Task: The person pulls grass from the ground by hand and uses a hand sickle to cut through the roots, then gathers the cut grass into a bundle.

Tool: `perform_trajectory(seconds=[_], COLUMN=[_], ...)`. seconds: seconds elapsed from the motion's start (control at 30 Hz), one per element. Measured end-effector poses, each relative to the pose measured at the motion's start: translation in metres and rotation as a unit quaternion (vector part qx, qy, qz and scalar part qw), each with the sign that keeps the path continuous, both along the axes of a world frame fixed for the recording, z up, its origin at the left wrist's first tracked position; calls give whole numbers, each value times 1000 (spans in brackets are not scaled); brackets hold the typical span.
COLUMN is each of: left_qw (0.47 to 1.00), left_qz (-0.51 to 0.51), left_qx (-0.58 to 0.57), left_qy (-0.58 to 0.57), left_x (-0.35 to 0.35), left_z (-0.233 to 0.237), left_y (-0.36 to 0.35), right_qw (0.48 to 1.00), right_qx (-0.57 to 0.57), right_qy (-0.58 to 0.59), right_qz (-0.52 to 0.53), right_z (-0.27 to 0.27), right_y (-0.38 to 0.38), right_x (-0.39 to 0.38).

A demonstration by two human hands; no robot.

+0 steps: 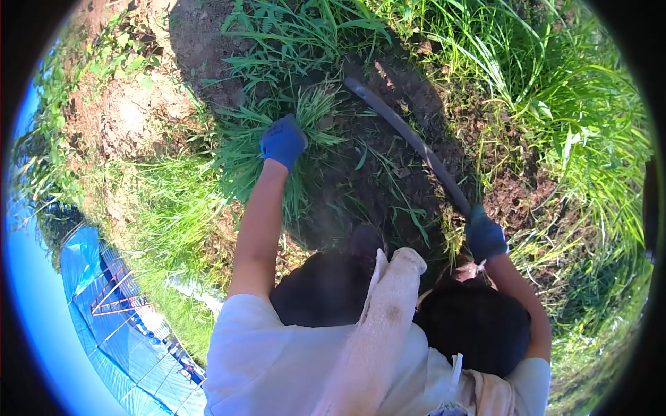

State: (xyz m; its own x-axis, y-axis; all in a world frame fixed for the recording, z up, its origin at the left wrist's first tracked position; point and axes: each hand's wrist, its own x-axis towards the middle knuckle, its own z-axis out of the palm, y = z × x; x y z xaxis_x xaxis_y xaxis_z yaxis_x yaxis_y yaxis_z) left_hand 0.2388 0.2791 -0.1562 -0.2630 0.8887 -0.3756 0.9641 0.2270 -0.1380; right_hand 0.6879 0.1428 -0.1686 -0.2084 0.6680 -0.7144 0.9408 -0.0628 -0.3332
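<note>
Blue glove on the left hand [284, 142]: its grip is closed around a thick grass bunch [309, 114], leaves fanning out on both sides of the fist, left of the blade [409, 135]. Right hand [485, 236], also gloved, has its grip wrapped round the near end of that long, slightly curved blade; the far tip points toward the bunch, apart from the left glove.

Progress, judged: partial. Loose stems [415, 213] lie on dark soil [371, 177] just left of the blade, and one bunch is gathered. Tall grass [548, 97] stands rooted to the right of the blade; more greenery [298, 28] grows beyond its tip.

Unclear: whether the held bunch is severed or rooted, since the glove and leaves cover its base. Handle is hidden by the right glove; cutting edge not resolvable. Pale cloth [378, 326] hangs over the near view; the feet are hard to make out in shadow.
</note>
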Motion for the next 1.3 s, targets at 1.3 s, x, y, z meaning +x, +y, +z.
perform_trajectory(seconds=[1.3], left_qw=[613], left_qz=[-20], left_qx=[-57], left_qy=[-788], left_x=[181], left_z=[-23], left_y=[-92], right_qw=[972], right_qx=[214], right_qy=[81], right_qz=[44], right_z=[42], right_y=[21], right_x=[45])
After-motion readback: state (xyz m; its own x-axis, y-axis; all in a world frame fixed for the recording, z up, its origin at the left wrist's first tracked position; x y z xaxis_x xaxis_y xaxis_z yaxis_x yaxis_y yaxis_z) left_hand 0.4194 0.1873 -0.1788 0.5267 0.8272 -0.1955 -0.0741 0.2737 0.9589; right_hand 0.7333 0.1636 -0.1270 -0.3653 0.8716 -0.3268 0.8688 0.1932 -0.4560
